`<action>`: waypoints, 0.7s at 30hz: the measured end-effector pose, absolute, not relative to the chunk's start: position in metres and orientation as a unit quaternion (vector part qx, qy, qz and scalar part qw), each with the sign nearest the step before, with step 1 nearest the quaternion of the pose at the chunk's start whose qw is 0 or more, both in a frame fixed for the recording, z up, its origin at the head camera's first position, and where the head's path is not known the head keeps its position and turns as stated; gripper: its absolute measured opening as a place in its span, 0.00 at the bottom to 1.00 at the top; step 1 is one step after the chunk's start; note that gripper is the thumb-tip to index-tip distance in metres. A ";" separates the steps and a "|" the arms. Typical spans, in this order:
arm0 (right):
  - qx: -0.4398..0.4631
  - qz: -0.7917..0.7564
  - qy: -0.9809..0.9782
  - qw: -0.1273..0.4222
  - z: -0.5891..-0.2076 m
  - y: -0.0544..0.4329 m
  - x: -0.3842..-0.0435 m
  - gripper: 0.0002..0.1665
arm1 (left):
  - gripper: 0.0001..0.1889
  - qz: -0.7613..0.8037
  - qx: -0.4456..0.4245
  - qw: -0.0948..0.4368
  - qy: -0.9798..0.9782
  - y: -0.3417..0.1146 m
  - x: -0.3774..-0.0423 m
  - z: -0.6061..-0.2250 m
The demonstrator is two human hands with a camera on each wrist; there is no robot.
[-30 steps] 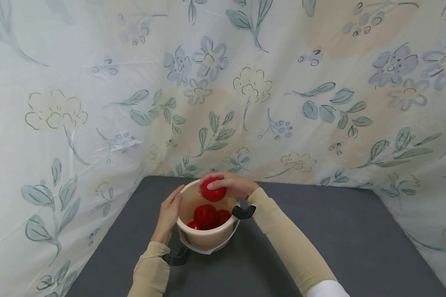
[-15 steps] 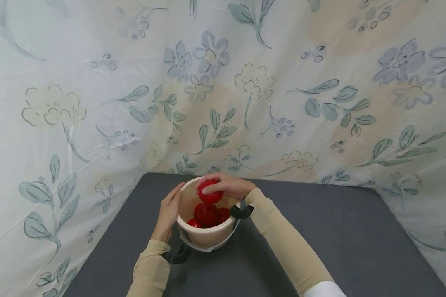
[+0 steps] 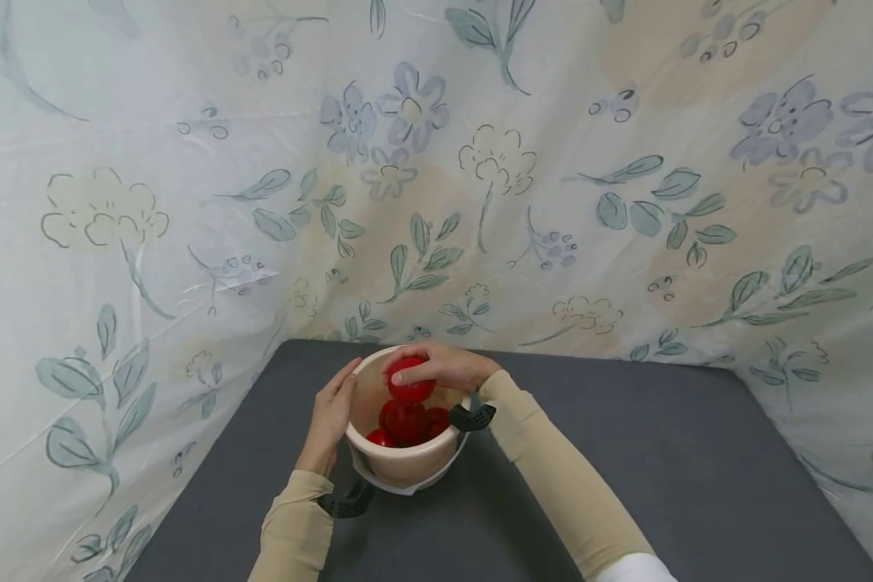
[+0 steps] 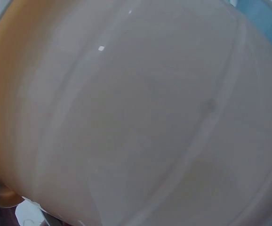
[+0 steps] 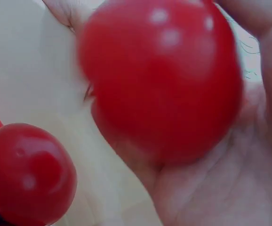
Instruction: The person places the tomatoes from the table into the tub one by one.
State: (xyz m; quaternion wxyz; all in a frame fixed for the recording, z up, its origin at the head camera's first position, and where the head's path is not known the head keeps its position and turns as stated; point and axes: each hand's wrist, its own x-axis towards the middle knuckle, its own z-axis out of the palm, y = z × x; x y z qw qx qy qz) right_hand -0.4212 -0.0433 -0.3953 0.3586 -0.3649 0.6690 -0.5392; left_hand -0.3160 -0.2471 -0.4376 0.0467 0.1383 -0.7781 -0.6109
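Observation:
A cream bucket (image 3: 405, 465) stands on the dark table, several red apples (image 3: 407, 422) lying inside it. My left hand (image 3: 331, 416) rests against the bucket's left side near the rim, its fingers fairly straight. Up close, the left wrist view is filled by the bucket's wall (image 4: 136, 113). My right hand (image 3: 444, 365) holds one red apple (image 3: 411, 386) inside the bucket's mouth, above the others. In the right wrist view this apple (image 5: 162, 80) sits between thumb and fingers, a thin stem at its side, while another apple (image 5: 30, 174) lies lower left.
The bucket's pale handle (image 3: 407, 490) hangs down along its front. Dark table surface (image 3: 626, 453) stretches to the right. A floral cloth (image 3: 436, 202) hangs behind the table and along its sides.
My right hand has lowered the apple a little into the bucket, moving slightly left. My left hand has stayed at the bucket's side.

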 end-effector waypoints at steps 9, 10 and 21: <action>-0.371 -0.593 0.620 0.355 -0.397 -0.040 -0.420 0.35 | 0.24 -0.614 0.132 0.051 -0.777 -0.245 -0.314 -0.437; -0.369 -0.594 0.619 0.357 -0.397 -0.039 -0.420 0.35 | 0.24 -0.614 0.132 0.050 -0.777 -0.244 -0.314 -0.438; -0.383 -0.670 0.524 0.360 -0.396 -0.026 -0.422 0.35 | 0.25 -0.614 0.135 0.030 -0.777 -0.250 -0.315 -0.433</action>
